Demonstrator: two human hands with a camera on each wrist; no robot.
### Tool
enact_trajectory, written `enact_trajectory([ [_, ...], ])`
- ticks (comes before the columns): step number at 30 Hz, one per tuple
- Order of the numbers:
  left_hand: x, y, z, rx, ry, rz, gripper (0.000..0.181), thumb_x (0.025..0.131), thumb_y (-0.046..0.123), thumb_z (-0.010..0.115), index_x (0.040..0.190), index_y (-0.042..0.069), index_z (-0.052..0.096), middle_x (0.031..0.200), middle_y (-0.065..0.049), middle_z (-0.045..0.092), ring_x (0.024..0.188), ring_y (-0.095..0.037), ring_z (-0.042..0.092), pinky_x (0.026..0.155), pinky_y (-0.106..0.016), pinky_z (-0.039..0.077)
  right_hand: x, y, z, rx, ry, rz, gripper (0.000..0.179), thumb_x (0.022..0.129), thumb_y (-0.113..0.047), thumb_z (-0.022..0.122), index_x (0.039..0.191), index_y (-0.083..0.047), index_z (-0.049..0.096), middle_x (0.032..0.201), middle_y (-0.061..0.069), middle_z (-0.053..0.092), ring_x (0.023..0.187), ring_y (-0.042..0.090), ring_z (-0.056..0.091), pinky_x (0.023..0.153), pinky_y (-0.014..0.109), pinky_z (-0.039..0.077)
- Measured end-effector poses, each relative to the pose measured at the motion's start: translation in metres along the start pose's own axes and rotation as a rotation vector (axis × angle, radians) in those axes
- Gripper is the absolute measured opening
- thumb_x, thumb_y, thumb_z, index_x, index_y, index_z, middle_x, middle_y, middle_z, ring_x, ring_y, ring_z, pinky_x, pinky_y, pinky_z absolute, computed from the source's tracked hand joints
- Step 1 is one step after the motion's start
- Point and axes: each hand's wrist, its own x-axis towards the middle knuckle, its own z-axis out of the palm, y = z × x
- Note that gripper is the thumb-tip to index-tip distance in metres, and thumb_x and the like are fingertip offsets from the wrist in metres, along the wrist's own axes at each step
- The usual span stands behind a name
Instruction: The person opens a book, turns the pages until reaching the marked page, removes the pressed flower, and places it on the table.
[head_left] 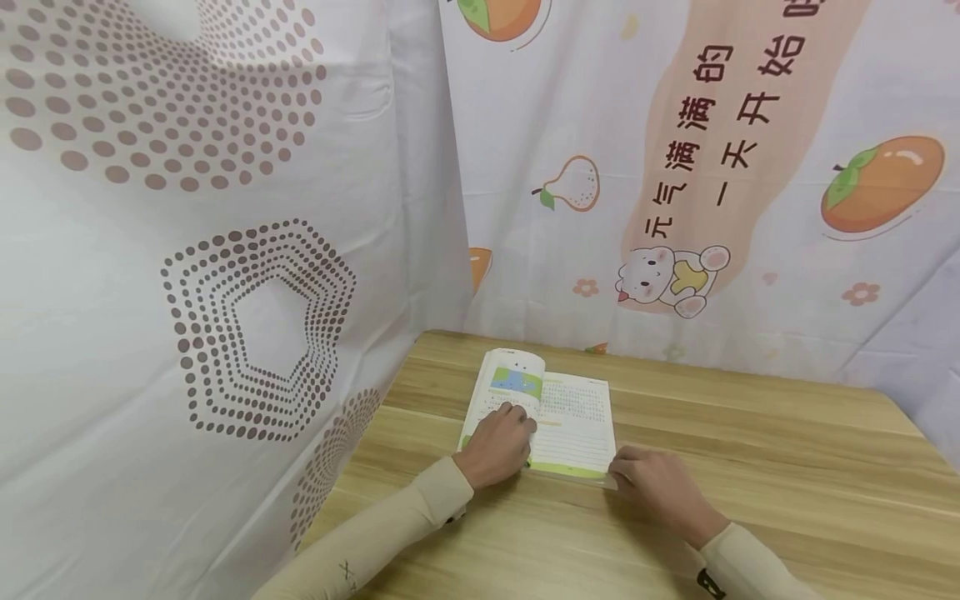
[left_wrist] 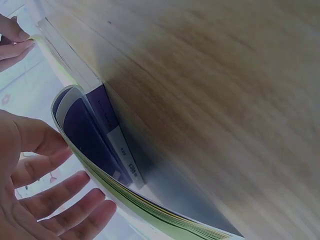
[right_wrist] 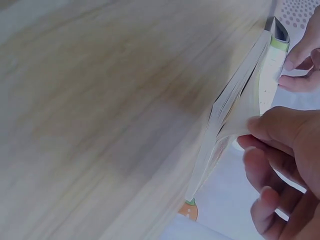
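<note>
An open book lies on the wooden table, its left pages curving up near the spine. A blue and green picture shows on the left page; the right page carries text and ruled lines. My left hand rests on the left page near the spine. In the left wrist view its fingertips touch the curved stack of pages, fingers slightly bent and spread. At the lower right corner my right hand pinches the edge of a page between thumb and index finger, the corner lifted off the pages below.
The wooden table stretches to the right of the book. A white curtain with brown dots hangs along the left side, and a printed cloth with fruit and a cartoon bear hangs behind the table.
</note>
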Motion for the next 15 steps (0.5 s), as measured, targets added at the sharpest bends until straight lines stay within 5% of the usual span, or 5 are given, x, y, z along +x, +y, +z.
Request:
enact_trajectory([
  [7,0.0009,0.0044,-0.0004,0.000,-0.012,-0.004,0.014,0.095,0.017,0.066,0.091,0.011,0.077,0.098,-0.004,0.070,0.082,-0.016,0.058,0.062,-0.020,0.046,0.0023,-0.0015,-0.0026,0.024,0.026,0.022,0.014,0.077,-0.006,0.085,0.080,-0.017,0.078,0.083,-0.009,0.072,0.066,0.004,0.064,0.054,0.025,0.052],
  [15,0.0022,0.0099,-0.0010,0.091,0.011,0.017,0.045,0.089,0.061,0.072,0.082,0.016,0.072,0.089,-0.001,0.065,0.078,-0.014,0.056,0.062,-0.022,0.048,0.0064,-0.0016,-0.0094,0.141,0.006,0.168,0.019,0.077,-0.009,0.089,0.081,-0.023,0.078,0.085,-0.013,0.072,0.065,-0.003,0.059,0.057,0.021,0.050],
])
